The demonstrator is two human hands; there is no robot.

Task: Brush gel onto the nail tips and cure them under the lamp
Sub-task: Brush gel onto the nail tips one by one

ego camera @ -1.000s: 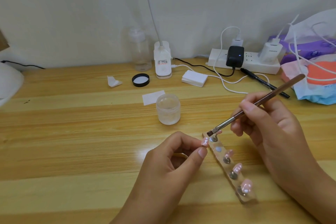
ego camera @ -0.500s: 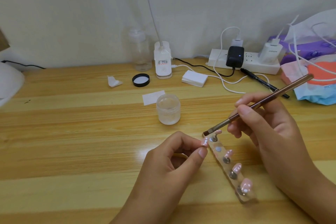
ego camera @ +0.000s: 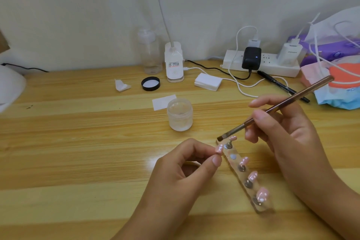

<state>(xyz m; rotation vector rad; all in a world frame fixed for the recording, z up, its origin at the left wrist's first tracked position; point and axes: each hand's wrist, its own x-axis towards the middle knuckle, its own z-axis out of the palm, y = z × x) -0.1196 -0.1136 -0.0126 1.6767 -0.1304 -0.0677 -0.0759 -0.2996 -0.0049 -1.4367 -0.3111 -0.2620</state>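
My left hand (ego camera: 181,173) pinches a pink nail tip (ego camera: 219,149) between thumb and forefinger, just left of the clear holder strip (ego camera: 234,161). Several more pink nail tips (ego camera: 252,176) stand on metal pegs along the strip; one peg spot shows only a bare disc. My right hand (ego camera: 282,132) grips a brown gel brush (ego camera: 272,109) like a pen, its bristle end hovering just above the far end of the strip and close to the pinched tip. An open gel jar (ego camera: 180,114) stands behind my hands. A white lamp (ego camera: 9,87) shows at the left edge.
The jar's black lid (ego camera: 150,83), paper wipes (ego camera: 164,101), a pad stack (ego camera: 208,82), a clear bottle (ego camera: 150,52) and a white device (ego camera: 174,62) lie behind. A power strip (ego camera: 261,64) with chargers and cables, a black pen (ego camera: 282,87) and bags (ego camera: 335,64) crowd the back right.
The brush has shifted slightly left and up, its bristles moving from over the first peg toward the strip's far end. My left hand keeps the same pinch on the nail tip.
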